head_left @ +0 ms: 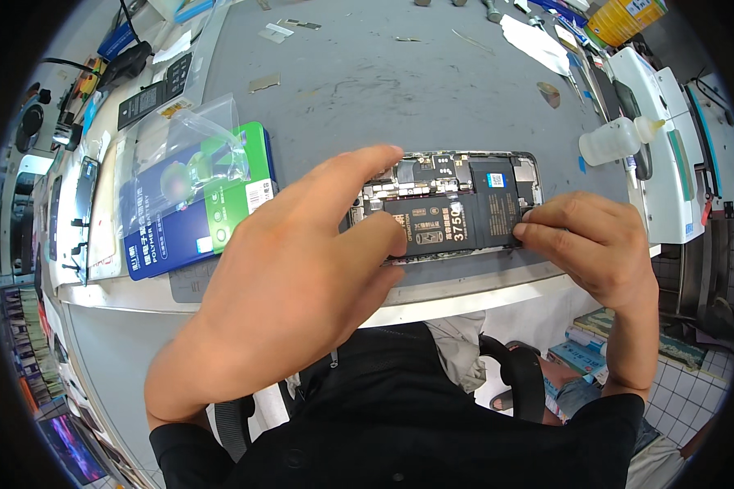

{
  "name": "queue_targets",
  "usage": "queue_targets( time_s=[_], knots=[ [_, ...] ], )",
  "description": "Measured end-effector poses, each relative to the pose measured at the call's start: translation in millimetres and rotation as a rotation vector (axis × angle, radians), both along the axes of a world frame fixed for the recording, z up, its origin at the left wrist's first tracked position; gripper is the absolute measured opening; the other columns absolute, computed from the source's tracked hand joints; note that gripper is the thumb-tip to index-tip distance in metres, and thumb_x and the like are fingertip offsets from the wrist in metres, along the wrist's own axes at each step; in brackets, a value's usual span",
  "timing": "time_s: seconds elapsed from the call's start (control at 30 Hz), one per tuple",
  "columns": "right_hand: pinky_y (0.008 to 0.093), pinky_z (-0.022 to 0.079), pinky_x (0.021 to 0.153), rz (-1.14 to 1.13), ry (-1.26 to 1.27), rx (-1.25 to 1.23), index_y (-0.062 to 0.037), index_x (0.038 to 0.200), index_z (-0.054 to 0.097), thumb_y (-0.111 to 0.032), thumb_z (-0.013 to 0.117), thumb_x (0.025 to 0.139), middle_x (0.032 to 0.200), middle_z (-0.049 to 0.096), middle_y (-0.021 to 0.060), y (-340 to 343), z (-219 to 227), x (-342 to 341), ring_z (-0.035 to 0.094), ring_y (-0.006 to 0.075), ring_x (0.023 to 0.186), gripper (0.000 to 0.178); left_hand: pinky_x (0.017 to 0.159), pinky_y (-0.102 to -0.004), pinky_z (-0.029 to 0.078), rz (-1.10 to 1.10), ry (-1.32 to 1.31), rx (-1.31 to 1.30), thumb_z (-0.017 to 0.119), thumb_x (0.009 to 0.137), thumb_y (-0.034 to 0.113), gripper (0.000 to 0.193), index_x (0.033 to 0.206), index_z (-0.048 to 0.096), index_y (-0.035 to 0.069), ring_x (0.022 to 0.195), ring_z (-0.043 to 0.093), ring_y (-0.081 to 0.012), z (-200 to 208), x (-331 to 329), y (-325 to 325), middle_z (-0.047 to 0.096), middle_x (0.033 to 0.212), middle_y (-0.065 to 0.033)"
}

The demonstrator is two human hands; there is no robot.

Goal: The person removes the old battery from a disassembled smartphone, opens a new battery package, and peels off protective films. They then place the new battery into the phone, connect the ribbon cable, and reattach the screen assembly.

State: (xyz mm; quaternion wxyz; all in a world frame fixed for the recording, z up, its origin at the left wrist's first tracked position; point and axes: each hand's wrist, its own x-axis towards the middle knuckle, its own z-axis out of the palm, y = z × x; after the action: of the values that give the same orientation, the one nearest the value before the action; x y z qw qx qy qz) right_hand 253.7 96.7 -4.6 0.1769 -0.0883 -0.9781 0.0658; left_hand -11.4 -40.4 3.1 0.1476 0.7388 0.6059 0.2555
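An opened phone (pixel 532 175) lies on the grey mat near the table's front edge, its inside facing up. A black battery (pixel 432 222) fills much of its near and right side, with circuit boards along the far left part. Over the phone's left end reaches my left hand (pixel 302 253), gripping it: one finger at the far edge, others bent down by the battery and near edge. At the near right corner, the fingertips of my right hand (pixel 591 240) are pinched together against the battery's end. Whatever may be between them is hidden.
Left of the phone lies a blue and green battery box (pixel 171 220) with a clear plastic sleeve (pixel 179 147) on it. A white dropper bottle (pixel 616 143) rests on its side at right, by a white device (pixel 656 147). Small metal pieces (pixel 265 82) lie farther back.
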Motion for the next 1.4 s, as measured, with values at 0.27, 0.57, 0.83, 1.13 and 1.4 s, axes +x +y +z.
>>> queue_targets(
  time_s=[0.27,0.57,0.83,1.13,1.4],
  knots=[
    [0.0319,0.053,0.055,-0.012,-0.009,0.015,-0.0009,0.093,0.074,-0.006,0.072,0.071,0.086,0.069,0.0067,-0.6,-0.5,1.5,0.069,0.023,0.074,0.023,0.083,-0.0404,0.051,0.007,0.103,0.072,0.08,0.069,0.0,0.022,0.083,0.064,0.006,0.099,0.065,-0.0332,-5.8,4.7,0.4,0.06,0.139,-0.0136],
    [0.0302,0.054,0.054,-0.001,-0.012,0.037,-0.0011,0.092,0.073,-0.006,0.077,0.069,0.086,0.07,0.0071,-0.6,0.2,1.5,0.07,0.0217,0.073,0.023,0.084,-0.0394,0.049,0.018,0.13,0.126,0.077,0.064,-0.002,0.023,0.079,0.061,0.006,0.09,0.062,-0.0315,-13.1,6.7,2.1,0.062,0.136,-0.013],
    [0.0307,0.053,0.052,0.006,0.042,0.041,-0.0011,0.095,0.075,-0.009,0.071,0.071,0.085,0.07,0.0069,-1.2,-2.9,2.0,0.069,0.0218,0.071,0.026,0.081,-0.0381,0.049,0.033,0.109,0.144,0.076,0.063,-0.002,0.024,0.078,0.06,0.007,0.085,0.062,-0.0294,-15.9,6.2,2.1,0.064,0.135,-0.0126],
    [0.031,0.056,0.056,0.049,0.022,0.039,0.0012,0.095,0.074,-0.007,0.074,0.071,0.084,0.07,0.0097,-0.8,0.0,0.1,0.069,0.0222,0.069,0.025,0.078,-0.037,0.049,0.046,0.129,0.172,0.076,0.062,-0.002,0.024,0.078,0.06,0.007,0.081,0.062,-0.0275,-20.7,6.0,1.2,0.064,0.136,-0.0119],
    [0.0289,0.054,0.053,0.053,0.019,0.056,0.0008,0.098,0.076,-0.009,0.071,0.072,0.084,0.07,0.0093,-1.6,0.5,-0.9,0.069,0.0209,0.068,0.028,0.077,-0.0371,0.05,0.047,0.092,0.171,0.077,0.062,-0.002,0.025,0.078,0.06,0.008,0.081,0.062,-0.0272,-22.6,4.7,1.8,0.064,0.136,-0.0122]
  ],
)
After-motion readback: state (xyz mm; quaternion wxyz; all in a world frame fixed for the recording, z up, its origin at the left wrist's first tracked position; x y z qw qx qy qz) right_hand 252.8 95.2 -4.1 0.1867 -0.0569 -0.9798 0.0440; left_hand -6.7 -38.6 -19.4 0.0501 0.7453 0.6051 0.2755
